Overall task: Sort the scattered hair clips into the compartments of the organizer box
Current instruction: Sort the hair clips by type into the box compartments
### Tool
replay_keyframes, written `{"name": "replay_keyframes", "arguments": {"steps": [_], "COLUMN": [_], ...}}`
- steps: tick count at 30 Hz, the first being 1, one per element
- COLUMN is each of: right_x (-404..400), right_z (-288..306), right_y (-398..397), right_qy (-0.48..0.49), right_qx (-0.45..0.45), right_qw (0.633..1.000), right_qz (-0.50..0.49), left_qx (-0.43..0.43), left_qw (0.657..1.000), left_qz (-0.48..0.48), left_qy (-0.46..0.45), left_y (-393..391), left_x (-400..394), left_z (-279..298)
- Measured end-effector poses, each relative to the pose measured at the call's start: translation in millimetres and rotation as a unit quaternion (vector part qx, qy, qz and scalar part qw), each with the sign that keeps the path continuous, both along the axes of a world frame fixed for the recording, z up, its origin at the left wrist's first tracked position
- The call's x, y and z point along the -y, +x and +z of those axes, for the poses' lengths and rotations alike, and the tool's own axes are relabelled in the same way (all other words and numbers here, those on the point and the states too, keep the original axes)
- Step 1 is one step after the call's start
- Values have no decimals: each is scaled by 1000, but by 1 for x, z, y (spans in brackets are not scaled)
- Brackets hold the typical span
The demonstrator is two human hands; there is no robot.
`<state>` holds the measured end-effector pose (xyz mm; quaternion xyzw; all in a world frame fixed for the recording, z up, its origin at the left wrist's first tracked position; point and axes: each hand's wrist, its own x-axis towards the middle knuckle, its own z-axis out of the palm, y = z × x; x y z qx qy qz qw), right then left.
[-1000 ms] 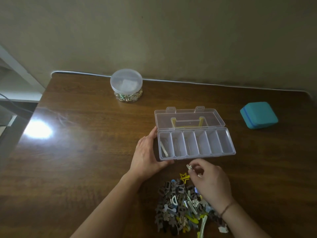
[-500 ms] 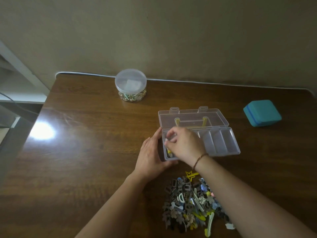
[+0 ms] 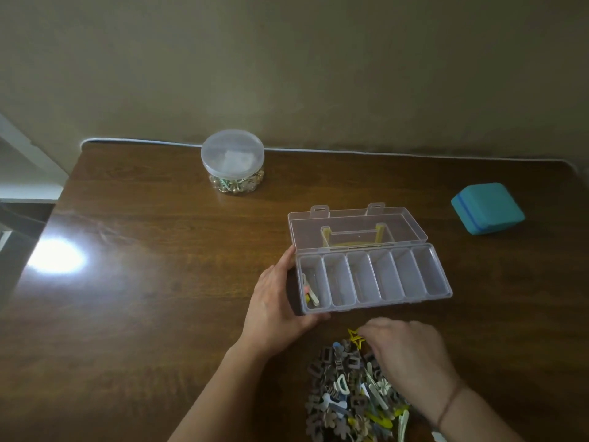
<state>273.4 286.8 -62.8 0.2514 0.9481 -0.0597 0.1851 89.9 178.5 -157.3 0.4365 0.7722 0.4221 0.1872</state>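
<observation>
A clear plastic organizer box (image 3: pixel 441 293) lies open on the table, its lid (image 3: pixel 357 224) folded back. Its row of several compartments holds a few clips (image 3: pixel 310 291) in the leftmost one only. My left hand (image 3: pixel 277 304) grips the box's near-left corner. A pile of mixed hair clips (image 3: pixel 347 397) lies in front of the box. My right hand (image 3: pixel 404 349) rests over the top of the pile, fingers bent down beside a yellow star clip (image 3: pixel 354 337). Whether its fingers pinch a clip is hidden.
A round clear jar (image 3: pixel 232 165) with a lid stands at the back of the wooden table (image 3: pixel 159 314). A teal case (image 3: pixel 487 207) sits at the right. A bright light reflection shows at the left.
My right hand carried a clip from the pile to the leftmost compartment, left it there, and came back down onto the pile. My left hand stayed on the box.
</observation>
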Motion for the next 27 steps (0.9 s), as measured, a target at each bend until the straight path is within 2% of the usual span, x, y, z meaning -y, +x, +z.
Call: {"name": "replay_keyframes", "arguments": {"steps": [2,7,10,13,15,16,19,23,25,27], "right_x": [1,-2,-5,-6,-3,-4,-10,-8,-9,-17], "right_z": [-9,-26,-18,7,31,35,20,-2,-7,-7], "right_y": [-7,-9,-6,6,2,-4,-33,-56,-49,-38], "right_qy": [30,58,38,-15,-124,-147,-126,-73,-110,-185], "right_qx": [53,48,2,-61,-163,-209,-263,-284,-297,-354], "right_qw": [998,997,999,998,977,964,956,956,948,917], "right_qz": [-10,-6,25,4,-64,-77,-43,2,16,1], "left_qx": [-11,-26,-31,-37,-60,-83,-147,-135,-115,-99], "left_qw": [1000,999,999,999,997,996,989,990,992,994], "left_qz": [0,-19,-26,-34,-40,-42,-30,-27,-35,-29], "left_qy": [9,16,13,3,-2,-3,2,24,34,38], "left_y": [0,1,3,4,7,9,15,16,16,16], "left_x": [-1,-2,0,3,4,4,4,7,9,13], "left_z": [-3,-2,-1,-1,-2,-3,-6,-7,-9,-12]}}
